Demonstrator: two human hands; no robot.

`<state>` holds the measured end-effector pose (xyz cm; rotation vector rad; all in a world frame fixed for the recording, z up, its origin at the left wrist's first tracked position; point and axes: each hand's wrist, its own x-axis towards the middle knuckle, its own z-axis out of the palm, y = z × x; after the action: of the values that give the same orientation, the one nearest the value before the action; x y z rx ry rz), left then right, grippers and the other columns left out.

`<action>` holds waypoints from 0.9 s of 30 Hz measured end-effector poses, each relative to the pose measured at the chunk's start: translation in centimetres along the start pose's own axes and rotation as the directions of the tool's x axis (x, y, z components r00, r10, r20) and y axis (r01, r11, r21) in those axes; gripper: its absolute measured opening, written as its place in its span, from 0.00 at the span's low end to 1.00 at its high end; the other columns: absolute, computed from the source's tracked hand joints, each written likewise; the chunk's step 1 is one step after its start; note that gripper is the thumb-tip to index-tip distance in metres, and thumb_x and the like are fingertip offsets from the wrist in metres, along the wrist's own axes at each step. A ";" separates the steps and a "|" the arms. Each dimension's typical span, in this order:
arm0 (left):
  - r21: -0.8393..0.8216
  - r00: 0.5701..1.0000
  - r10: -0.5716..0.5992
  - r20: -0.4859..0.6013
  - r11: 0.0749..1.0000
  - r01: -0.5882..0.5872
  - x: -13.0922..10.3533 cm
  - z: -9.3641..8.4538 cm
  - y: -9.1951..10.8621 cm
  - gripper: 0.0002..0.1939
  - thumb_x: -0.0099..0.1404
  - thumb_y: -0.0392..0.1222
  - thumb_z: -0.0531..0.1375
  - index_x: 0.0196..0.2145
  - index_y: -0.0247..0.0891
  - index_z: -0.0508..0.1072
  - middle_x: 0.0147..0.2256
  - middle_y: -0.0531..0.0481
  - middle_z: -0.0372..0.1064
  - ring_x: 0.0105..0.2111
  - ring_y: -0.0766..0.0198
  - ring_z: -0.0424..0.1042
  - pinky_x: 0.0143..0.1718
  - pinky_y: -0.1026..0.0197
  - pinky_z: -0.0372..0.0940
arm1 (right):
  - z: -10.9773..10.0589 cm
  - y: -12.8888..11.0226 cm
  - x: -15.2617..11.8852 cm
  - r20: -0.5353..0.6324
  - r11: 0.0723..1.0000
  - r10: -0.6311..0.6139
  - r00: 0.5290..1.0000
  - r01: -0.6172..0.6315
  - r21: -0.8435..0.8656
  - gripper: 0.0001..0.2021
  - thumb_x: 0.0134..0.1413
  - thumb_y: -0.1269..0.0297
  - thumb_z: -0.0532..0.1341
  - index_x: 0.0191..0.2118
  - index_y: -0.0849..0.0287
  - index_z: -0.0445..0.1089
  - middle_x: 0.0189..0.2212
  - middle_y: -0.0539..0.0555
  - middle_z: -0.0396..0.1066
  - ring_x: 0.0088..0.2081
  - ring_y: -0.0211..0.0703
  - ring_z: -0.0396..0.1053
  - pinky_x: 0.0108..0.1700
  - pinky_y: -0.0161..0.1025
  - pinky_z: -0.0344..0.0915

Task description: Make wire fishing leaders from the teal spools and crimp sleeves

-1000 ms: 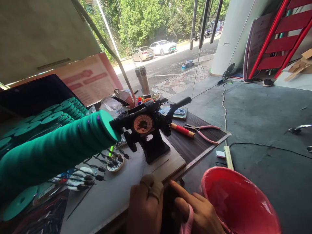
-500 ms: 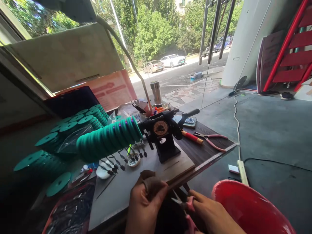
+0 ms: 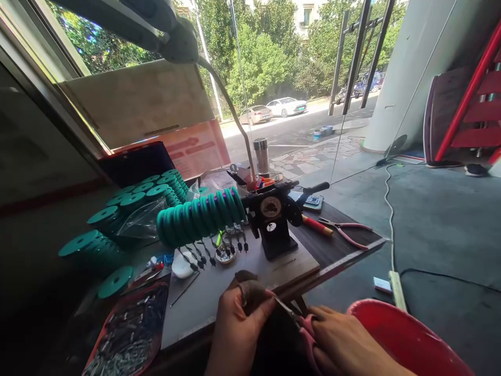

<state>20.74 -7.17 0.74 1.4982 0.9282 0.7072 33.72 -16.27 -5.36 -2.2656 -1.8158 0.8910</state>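
Observation:
My left hand is closed in a pinch near the board's front edge; what lies between its fingertips is too small to make out. My right hand grips pink-handled scissors, their blades touching or very near the left fingertips. Behind the hands, a black winding device stands on a board, carrying a row of green spools. Short dark cords with black ends hang below the spools. A small bowl of beads and a white piece rest beneath them.
Stacked green spools fill the left side, beside a tray of metal parts. Pink pliers and a red-handled tool lie at the right. A red basin is beside my right hand. A lamp arm rises behind.
The view has shifted, so the scene appears farther right. The scissors have moved up to the left fingertips, and their blades look closer together.

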 end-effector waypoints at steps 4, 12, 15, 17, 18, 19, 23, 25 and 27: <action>0.096 0.999 -0.003 0.053 0.995 -0.002 0.2 -0.6 -0.3 0.09 0.51 0.44 0.64 0.26 0.34 0.73 0.26 0.51 0.70 0.29 0.67 0.69 0.31 0.70 0.63 | 1.0 0.8 0.1 -0.080 0.990 -0.118 0.990 0.123 0.070 0.16 0.54 0.63 0.43 0.28 0.64 0.65 0.29 0.55 0.63 0.25 0.28 0.45 0.29 0.30 0.39; 0.011 1.000 0.016 -0.013 1.000 -0.016 -0.2 0.1 -0.3 0.15 0.55 0.50 0.60 0.33 0.35 0.72 0.32 0.50 0.69 0.35 0.63 0.68 0.39 0.65 0.61 | 0.2 -0.2 0.4 -0.191 0.438 -0.158 0.969 0.242 0.866 0.29 0.45 0.39 0.52 0.28 0.69 0.60 0.25 0.54 0.57 0.27 0.27 0.52 0.29 0.25 0.52; -0.013 0.999 0.028 -0.033 1.000 -0.028 -0.4 0.2 -0.1 0.20 0.60 0.56 0.53 0.35 0.35 0.72 0.33 0.49 0.68 0.38 0.62 0.66 0.42 0.64 0.59 | 0.5 -2.1 0.6 -0.085 0.015 -0.072 0.994 0.087 0.996 0.30 0.35 0.42 0.62 0.33 0.69 0.62 0.25 0.53 0.58 0.25 0.25 0.53 0.27 0.24 0.51; -0.007 0.999 0.026 -0.020 1.000 -0.026 -0.5 0.2 -0.2 0.24 0.61 0.59 0.49 0.36 0.35 0.71 0.32 0.49 0.68 0.37 0.61 0.66 0.43 0.61 0.59 | 1.1 -3.3 0.8 -0.063 -0.195 -0.054 0.997 0.051 0.979 0.28 0.35 0.47 0.64 0.35 0.69 0.63 0.22 0.51 0.57 0.22 0.24 0.52 0.25 0.24 0.49; 0.000 1.000 0.027 -0.012 1.000 -0.027 -0.5 0.1 -0.2 0.25 0.61 0.60 0.48 0.37 0.35 0.71 0.32 0.48 0.68 0.37 0.61 0.67 0.43 0.60 0.59 | 1.3 -3.9 0.8 -0.063 -0.264 -0.044 0.997 0.049 0.963 0.27 0.35 0.48 0.65 0.35 0.69 0.63 0.20 0.50 0.56 0.20 0.23 0.51 0.24 0.24 0.48; 0.002 1.000 0.030 -0.003 1.000 -0.030 -0.6 0.1 -0.3 0.26 0.62 0.60 0.47 0.37 0.35 0.70 0.33 0.47 0.68 0.38 0.60 0.67 0.43 0.59 0.59 | 1.5 -4.4 0.9 -0.068 -0.311 -0.029 0.997 0.056 0.949 0.27 0.36 0.50 0.65 0.36 0.69 0.63 0.19 0.49 0.54 0.19 0.22 0.50 0.23 0.24 0.46; -0.046 0.999 0.021 0.028 0.999 -0.020 -0.7 0.2 -1.0 0.28 0.61 0.62 0.46 0.40 0.33 0.68 0.41 0.41 0.67 0.41 0.55 0.67 0.44 0.55 0.60 | 1.6 -5.9 1.1 -0.083 -0.420 -0.009 0.996 0.072 0.905 0.24 0.35 0.53 0.66 0.34 0.69 0.63 0.18 0.48 0.54 0.20 0.22 0.50 0.25 0.24 0.48; -0.059 0.999 0.020 0.034 0.998 -0.018 -0.7 0.3 -1.3 0.28 0.61 0.61 0.47 0.41 0.33 0.67 0.41 0.40 0.67 0.42 0.54 0.67 0.44 0.54 0.61 | 1.5 -6.1 1.2 -0.076 -0.464 -0.017 0.997 0.060 0.884 0.23 0.35 0.54 0.67 0.32 0.68 0.62 0.18 0.47 0.53 0.20 0.22 0.50 0.26 0.25 0.50; -0.052 0.999 0.036 0.040 0.998 -0.034 -0.6 0.2 -1.3 0.27 0.62 0.61 0.46 0.41 0.33 0.67 0.40 0.41 0.68 0.41 0.55 0.67 0.45 0.54 0.60 | 1.6 -5.9 1.3 -0.057 -0.462 0.005 0.998 0.053 0.885 0.24 0.34 0.54 0.67 0.33 0.67 0.60 0.17 0.46 0.52 0.19 0.21 0.49 0.25 0.24 0.48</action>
<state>20.38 -7.80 -0.49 1.4820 0.8483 0.7178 28.01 -13.84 -4.70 -0.7462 -0.1697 1.4552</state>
